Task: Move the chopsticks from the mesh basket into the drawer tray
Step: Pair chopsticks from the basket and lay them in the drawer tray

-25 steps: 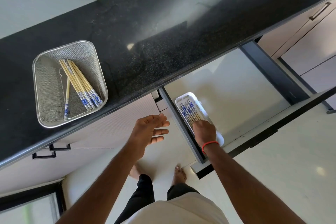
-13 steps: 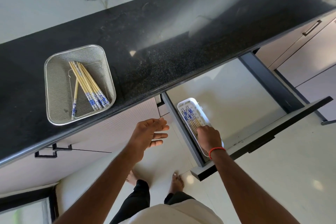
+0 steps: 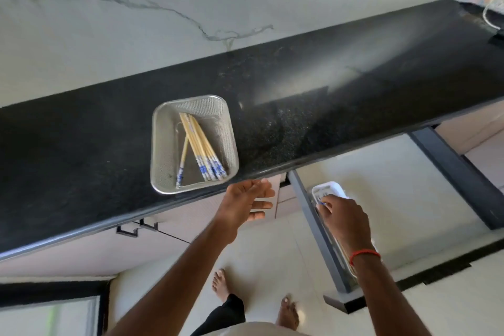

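The basket [image 3: 163,144] sits at the desk's [image 3: 300,106] front edge, chopsticks [image 3: 201,150] inside. My left hand [image 3: 245,203] hovers spread at its 5 o'clock. My right hand [image 3: 345,222] curls over the drawer [image 3: 395,185] tray [image 3: 327,188], pinching a blue-tipped chopstick [image 3: 322,203].

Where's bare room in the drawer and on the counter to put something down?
The drawer floor is bare between the white tray and its right rail. The counter is bare on both sides of the mesh basket. It is crowded at the tray, under the right hand, and in the basket, which holds chopsticks.
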Motion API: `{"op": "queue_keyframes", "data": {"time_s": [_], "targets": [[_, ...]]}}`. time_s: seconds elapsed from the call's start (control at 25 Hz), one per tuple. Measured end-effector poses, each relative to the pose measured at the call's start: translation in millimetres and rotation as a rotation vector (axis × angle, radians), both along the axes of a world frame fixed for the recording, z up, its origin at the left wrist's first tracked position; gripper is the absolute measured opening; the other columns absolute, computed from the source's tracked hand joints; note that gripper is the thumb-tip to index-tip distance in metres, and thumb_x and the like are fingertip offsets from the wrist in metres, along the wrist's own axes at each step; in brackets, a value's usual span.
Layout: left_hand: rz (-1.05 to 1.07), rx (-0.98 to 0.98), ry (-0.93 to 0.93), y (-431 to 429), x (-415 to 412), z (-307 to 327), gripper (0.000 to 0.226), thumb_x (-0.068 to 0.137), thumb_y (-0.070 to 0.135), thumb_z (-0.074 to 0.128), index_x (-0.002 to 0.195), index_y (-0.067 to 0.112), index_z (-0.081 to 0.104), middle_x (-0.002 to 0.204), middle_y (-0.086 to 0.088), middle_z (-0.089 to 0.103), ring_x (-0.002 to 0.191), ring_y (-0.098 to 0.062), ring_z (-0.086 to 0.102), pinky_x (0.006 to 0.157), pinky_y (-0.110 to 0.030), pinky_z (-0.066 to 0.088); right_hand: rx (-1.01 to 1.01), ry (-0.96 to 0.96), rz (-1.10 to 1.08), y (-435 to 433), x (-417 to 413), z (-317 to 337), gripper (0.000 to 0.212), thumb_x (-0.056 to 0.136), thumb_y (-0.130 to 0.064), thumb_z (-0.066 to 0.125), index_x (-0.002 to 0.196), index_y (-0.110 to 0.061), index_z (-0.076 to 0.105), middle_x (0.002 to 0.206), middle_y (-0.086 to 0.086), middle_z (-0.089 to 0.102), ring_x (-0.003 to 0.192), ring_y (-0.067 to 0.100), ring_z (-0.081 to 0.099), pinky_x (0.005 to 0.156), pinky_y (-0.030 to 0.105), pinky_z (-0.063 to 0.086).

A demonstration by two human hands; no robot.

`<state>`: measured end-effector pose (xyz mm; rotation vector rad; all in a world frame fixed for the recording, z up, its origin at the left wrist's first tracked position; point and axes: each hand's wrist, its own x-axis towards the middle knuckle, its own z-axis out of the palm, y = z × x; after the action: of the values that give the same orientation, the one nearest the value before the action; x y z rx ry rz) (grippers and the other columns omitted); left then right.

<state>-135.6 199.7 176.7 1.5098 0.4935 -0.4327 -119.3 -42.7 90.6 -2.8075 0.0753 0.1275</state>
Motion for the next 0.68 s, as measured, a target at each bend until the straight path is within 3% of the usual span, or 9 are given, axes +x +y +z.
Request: {"op": "queue_keyframes", "data": {"time_s": [0.12,0.28,0.44,0.68], "targets": [[0.078,-0.009,-0.083,33.8,7.5,16.1,0.025,0.096,0.038,0.060,0.102,0.017,0.072,0.103,-0.001,0.079,0.093,-0.023,0.076,0.084,-0.040,0.061,0.303,-0.153,0.109,54.2,28.1,53.7,0.020,0.086,-0.035,0.068,0.098,-0.019,0.073,0.090,0.002,0.077,0.084,0.023,0.072,0.071,0.038,0.060],[0.207,-0.058,-0.142,87.7,20.2,34.1,0.026,0.098,0.031,0.062,0.107,0.010,0.073,0.104,-0.009,0.079,0.094,-0.028,0.076,0.081,-0.039,0.062,0.443,-0.261,0.214,140.9,59.3,104.6,0.021,0.082,-0.040,0.070,0.096,-0.025,0.073,0.084,-0.008,0.077,0.080,0.008,0.073,0.069,0.033,0.060],[0.295,-0.092,-0.167,144.6,33.9,40.2,0.028,0.102,0.023,0.056,0.113,0.003,0.071,0.107,-0.015,0.077,0.096,-0.032,0.074,0.082,-0.039,0.060,0.351,-0.208,0.324,214.6,75.0,112.3,0.019,0.084,-0.039,0.065,0.092,-0.023,0.070,0.082,-0.007,0.076,0.075,0.013,0.072,0.063,0.034,0.059],[0.342,-0.126,-0.218,207.9,43.6,34.8,0.033,0.099,0.030,0.059,0.107,0.001,0.072,0.104,-0.016,0.077,0.092,-0.033,0.075,0.086,-0.043,0.060,0.165,-0.022,0.337,269.5,90.9,86.0,0.019,0.089,-0.024,0.064,0.108,-0.019,0.069,0.098,0.004,0.075,0.091,0.025,0.071,0.077,0.035,0.058]]}}
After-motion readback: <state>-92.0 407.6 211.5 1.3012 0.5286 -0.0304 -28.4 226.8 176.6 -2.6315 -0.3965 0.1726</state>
